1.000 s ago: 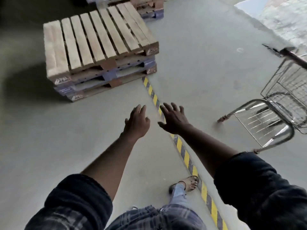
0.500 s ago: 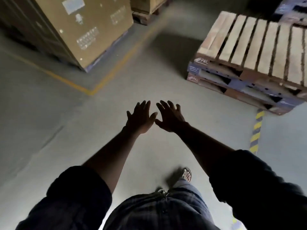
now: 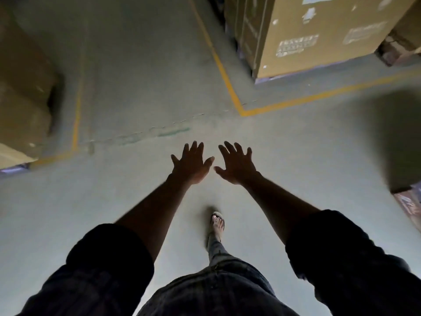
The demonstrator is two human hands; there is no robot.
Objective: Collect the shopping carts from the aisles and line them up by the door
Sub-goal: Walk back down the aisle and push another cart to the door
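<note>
With your left hand [image 3: 190, 166] and right hand [image 3: 237, 166] empty, fingers spread, and no cart in view, walk the aisle [image 3: 145, 71] at 12 o'clock, steering clear of the carton [image 3: 319, 35] at 1 o'clock.

**Dim, blurred warehouse view**

My left hand [image 3: 190, 166] and right hand [image 3: 237, 166] show as dark silhouettes against the paler concrete floor [image 3: 114, 201]. Motion blur smears the cardboard box [image 3: 319, 35] and yellow floor line [image 3: 227, 83]. Straight lines bend near the edges. A heavy shadow [image 3: 398, 137] fills the right.
</note>
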